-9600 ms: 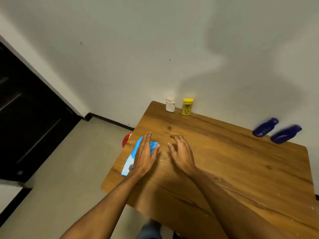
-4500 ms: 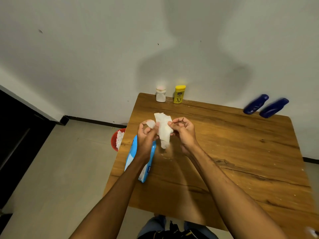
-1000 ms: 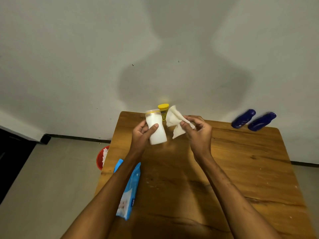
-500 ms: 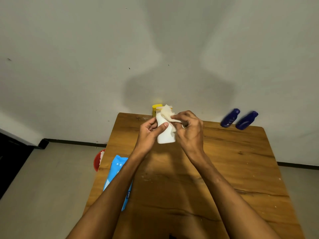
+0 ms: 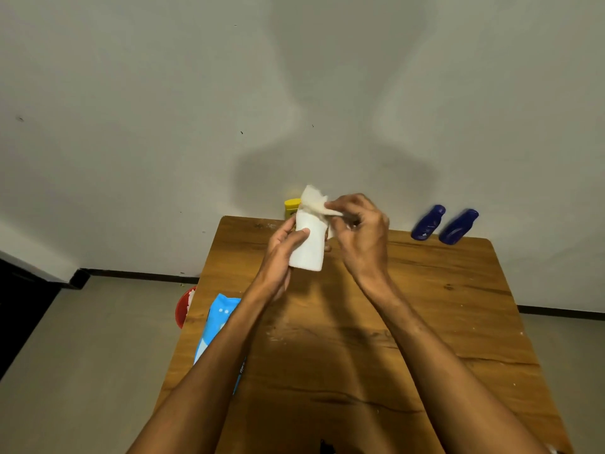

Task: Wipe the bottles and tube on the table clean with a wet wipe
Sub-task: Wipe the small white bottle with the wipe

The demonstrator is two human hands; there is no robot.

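My left hand [image 5: 282, 253] grips a small white bottle [image 5: 309, 245], held up above the far half of the wooden table [image 5: 442, 306]. My right hand [image 5: 358, 234] pinches a white wet wipe [image 5: 312, 201] that lies over the bottle's top, hiding its cap. A yellow bottle [image 5: 291, 208] stands at the table's far edge behind the white one, mostly hidden. Two dark blue bottles [image 5: 429, 222] [image 5: 458, 226] lean against the wall at the far right corner.
A blue wet-wipe pack [image 5: 217, 326] lies on the table's left edge, partly under my left forearm. A red bin [image 5: 184, 308] holding white wipes sits on the floor left of the table. The wall stands right behind the table.
The wet wipe went from beside the white bottle onto its top, and now sits higher over the cap. Both hands stay close together on the bottle.
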